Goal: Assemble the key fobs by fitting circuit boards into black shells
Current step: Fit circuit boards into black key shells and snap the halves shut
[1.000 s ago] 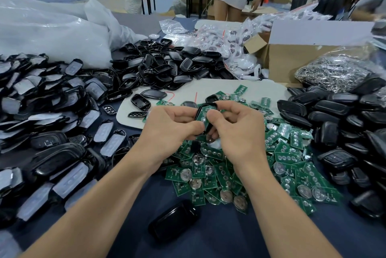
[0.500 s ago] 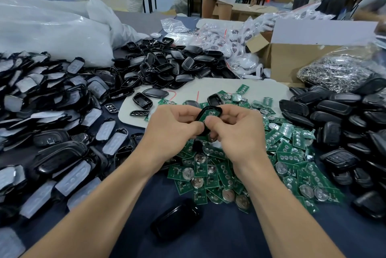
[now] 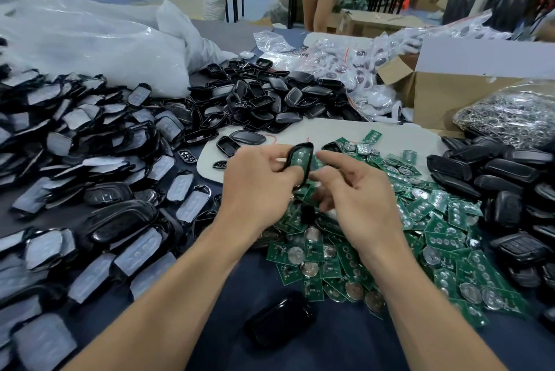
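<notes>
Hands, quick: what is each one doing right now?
Left hand: holding the black plastic key-fob shell with the green circuit board in it.
Right hand: open, holding nothing.

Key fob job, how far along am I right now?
Done: the black pile on the right may be closed fobs, but I can't confirm that. In hand: your left hand grips a black shell with a green circuit board seated in it; your right hand is beside it, contact unclear. Left: a big heap of loose boards and a pile of empty shells, so plenty remains.
</notes>
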